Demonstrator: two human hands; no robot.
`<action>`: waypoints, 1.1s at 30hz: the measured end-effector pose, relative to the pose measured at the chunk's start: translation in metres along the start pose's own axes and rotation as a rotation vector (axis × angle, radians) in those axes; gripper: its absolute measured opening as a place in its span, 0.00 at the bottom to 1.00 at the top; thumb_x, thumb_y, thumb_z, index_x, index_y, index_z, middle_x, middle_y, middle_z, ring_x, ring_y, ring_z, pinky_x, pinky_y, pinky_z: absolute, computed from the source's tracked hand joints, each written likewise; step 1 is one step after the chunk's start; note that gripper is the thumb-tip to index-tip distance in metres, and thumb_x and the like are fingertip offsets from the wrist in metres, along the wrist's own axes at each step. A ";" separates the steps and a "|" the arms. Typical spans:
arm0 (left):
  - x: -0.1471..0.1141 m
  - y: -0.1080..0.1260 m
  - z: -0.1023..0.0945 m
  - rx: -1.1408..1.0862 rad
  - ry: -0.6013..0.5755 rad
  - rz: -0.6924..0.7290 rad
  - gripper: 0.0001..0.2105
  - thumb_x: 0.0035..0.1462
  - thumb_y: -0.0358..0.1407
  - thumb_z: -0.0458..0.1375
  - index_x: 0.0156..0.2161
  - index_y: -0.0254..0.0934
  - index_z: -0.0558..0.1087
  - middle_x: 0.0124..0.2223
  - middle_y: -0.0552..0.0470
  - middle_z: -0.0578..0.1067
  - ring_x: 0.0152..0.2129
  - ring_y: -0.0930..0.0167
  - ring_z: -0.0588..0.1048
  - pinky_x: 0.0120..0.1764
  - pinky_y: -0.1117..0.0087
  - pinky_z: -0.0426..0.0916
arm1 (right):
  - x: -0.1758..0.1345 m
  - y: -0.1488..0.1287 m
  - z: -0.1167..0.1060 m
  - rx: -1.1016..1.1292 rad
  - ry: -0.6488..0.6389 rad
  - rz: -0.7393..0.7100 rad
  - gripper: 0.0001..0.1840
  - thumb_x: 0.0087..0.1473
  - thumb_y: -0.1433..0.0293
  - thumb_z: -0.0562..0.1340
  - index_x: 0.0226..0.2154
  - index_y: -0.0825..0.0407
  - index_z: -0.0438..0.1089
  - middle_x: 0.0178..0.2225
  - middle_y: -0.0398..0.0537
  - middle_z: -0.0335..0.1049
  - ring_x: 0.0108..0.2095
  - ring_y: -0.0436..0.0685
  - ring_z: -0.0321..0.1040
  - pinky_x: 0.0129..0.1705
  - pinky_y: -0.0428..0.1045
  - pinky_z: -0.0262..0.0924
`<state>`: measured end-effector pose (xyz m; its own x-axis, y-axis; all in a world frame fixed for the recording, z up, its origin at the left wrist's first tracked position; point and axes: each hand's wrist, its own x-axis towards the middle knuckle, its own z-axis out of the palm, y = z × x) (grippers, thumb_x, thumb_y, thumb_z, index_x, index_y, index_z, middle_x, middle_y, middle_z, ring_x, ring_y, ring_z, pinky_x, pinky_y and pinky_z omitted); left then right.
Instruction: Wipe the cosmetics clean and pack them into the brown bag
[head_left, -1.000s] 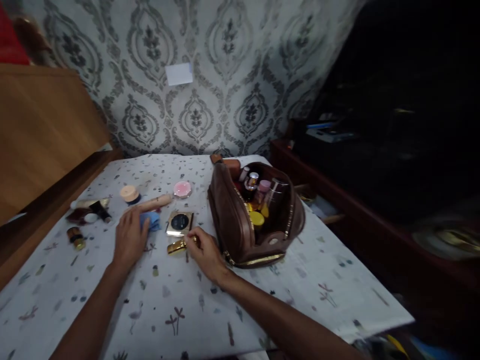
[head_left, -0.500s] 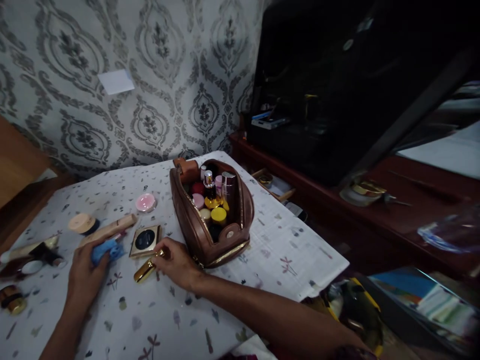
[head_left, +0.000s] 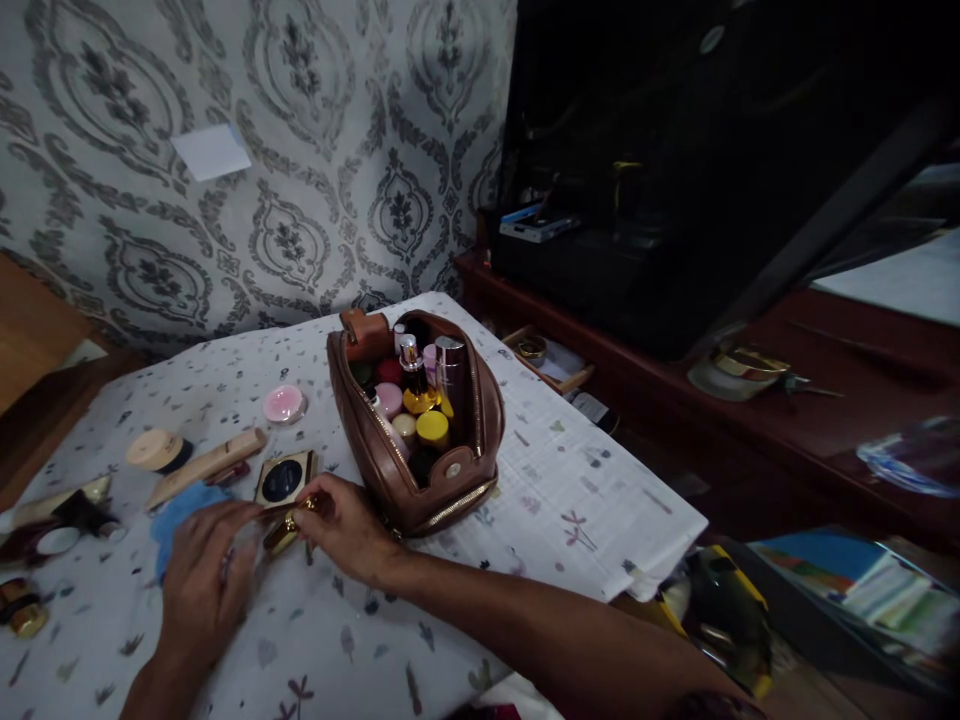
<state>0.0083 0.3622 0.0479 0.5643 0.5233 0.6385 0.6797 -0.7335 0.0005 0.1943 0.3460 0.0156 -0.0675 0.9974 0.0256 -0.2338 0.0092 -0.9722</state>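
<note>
My right hand [head_left: 341, 525] pinches a shiny gold lipstick tube [head_left: 280, 535] just above the table, left of the brown bag. Close by on the left, my left hand [head_left: 206, 570] is open and slightly blurred, its fingers stretched toward the tube. A crumpled blue cloth [head_left: 176, 515] lies behind that hand, partly covered by it. Just beyond the tube rests a square gold compact [head_left: 285, 480] with a dark round centre. The brown leather makeup bag [head_left: 382, 460] stands unzipped, filled with several jars and bottles, including a yellow-lidded jar [head_left: 433, 428].
A pink round container [head_left: 284, 404], a beige-lidded jar [head_left: 157, 450] and a long beige tube [head_left: 206, 468] lie on the patterned tablecloth [head_left: 525, 560]. More cosmetics [head_left: 67, 520] are at the left. A dark red cabinet [head_left: 645, 400] with a large black screen [head_left: 637, 150] stands right.
My left hand has let go of the blue cloth and moved right, toward the gold lipstick tube. The cloth now lies spread on the table. My right hand still holds the tube.
</note>
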 end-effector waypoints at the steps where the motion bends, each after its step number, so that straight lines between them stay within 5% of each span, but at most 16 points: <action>1: 0.000 0.005 0.002 -0.059 -0.035 0.028 0.12 0.66 0.38 0.49 0.49 0.39 0.71 0.43 0.45 0.77 0.41 0.62 0.75 0.46 0.61 0.69 | 0.000 0.000 0.000 0.014 0.008 -0.003 0.07 0.52 0.74 0.62 0.35 0.51 0.66 0.27 0.37 0.63 0.28 0.48 0.62 0.29 0.42 0.57; 9: -0.003 0.010 0.015 -0.213 -0.187 -0.101 0.16 0.64 0.47 0.54 0.51 0.40 0.69 0.43 0.49 0.78 0.36 0.67 0.79 0.39 0.69 0.74 | -0.005 -0.012 -0.004 -0.055 -0.001 -0.005 0.04 0.57 0.70 0.61 0.37 0.51 0.65 0.29 0.38 0.64 0.31 0.49 0.65 0.35 0.44 0.63; 13: -0.003 0.009 0.018 -0.201 -0.215 -0.104 0.17 0.65 0.49 0.53 0.50 0.40 0.71 0.43 0.49 0.80 0.37 0.66 0.80 0.39 0.69 0.74 | -0.025 -0.040 -0.009 -0.462 -0.028 -0.076 0.16 0.58 0.73 0.59 0.50 0.53 0.65 0.45 0.50 0.71 0.44 0.56 0.69 0.48 0.51 0.66; 16: -0.003 0.009 0.018 -0.193 -0.206 -0.080 0.18 0.66 0.49 0.50 0.49 0.40 0.71 0.43 0.48 0.80 0.38 0.66 0.80 0.39 0.69 0.75 | -0.050 -0.076 -0.023 -0.785 -0.175 -0.193 0.27 0.57 0.70 0.60 0.58 0.59 0.59 0.59 0.66 0.61 0.50 0.61 0.69 0.49 0.56 0.67; 19: -0.004 0.008 0.019 -0.171 -0.209 -0.074 0.18 0.66 0.50 0.50 0.49 0.40 0.71 0.44 0.47 0.80 0.39 0.65 0.80 0.41 0.67 0.75 | -0.072 -0.118 -0.052 -0.801 -0.275 -0.467 0.12 0.65 0.71 0.53 0.43 0.54 0.71 0.43 0.52 0.74 0.41 0.53 0.72 0.43 0.49 0.67; 21: -0.006 0.006 0.021 -0.164 -0.213 -0.071 0.18 0.65 0.50 0.52 0.50 0.41 0.71 0.45 0.47 0.80 0.40 0.65 0.80 0.41 0.67 0.76 | -0.076 -0.144 -0.077 -0.766 -0.110 -0.567 0.12 0.65 0.71 0.53 0.39 0.56 0.72 0.34 0.48 0.75 0.34 0.50 0.71 0.36 0.45 0.65; 23: -0.007 0.004 0.023 -0.172 -0.229 -0.065 0.18 0.65 0.49 0.53 0.52 0.41 0.71 0.46 0.47 0.80 0.40 0.65 0.80 0.40 0.67 0.76 | -0.069 -0.165 -0.101 -0.829 0.042 -0.511 0.13 0.65 0.72 0.53 0.35 0.55 0.72 0.32 0.46 0.74 0.31 0.48 0.68 0.33 0.44 0.61; 25: -0.008 0.004 0.025 -0.174 -0.226 -0.042 0.17 0.65 0.48 0.53 0.52 0.41 0.71 0.47 0.47 0.80 0.41 0.65 0.80 0.40 0.67 0.77 | -0.055 -0.178 -0.119 -1.011 0.033 -0.379 0.12 0.64 0.73 0.55 0.33 0.56 0.73 0.31 0.46 0.73 0.30 0.49 0.67 0.33 0.45 0.58; 29: -0.007 0.004 0.028 -0.159 -0.172 0.008 0.17 0.66 0.48 0.52 0.52 0.40 0.72 0.46 0.47 0.80 0.41 0.65 0.80 0.42 0.66 0.77 | -0.026 -0.187 -0.133 -1.289 -0.219 -0.058 0.11 0.60 0.78 0.57 0.30 0.55 0.74 0.29 0.47 0.73 0.30 0.51 0.67 0.34 0.47 0.55; 33: -0.009 0.003 0.030 -0.136 -0.138 0.045 0.18 0.65 0.48 0.52 0.52 0.40 0.72 0.47 0.47 0.80 0.41 0.65 0.80 0.43 0.66 0.78 | -0.010 -0.192 -0.125 -1.354 -0.516 0.083 0.06 0.54 0.78 0.62 0.32 0.55 0.75 0.32 0.49 0.73 0.33 0.53 0.69 0.34 0.46 0.57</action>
<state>0.0192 0.3684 0.0196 0.6580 0.5366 0.5283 0.5884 -0.8042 0.0841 0.3611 0.3431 0.1728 -0.4381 0.8647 -0.2455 0.8461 0.3044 -0.4376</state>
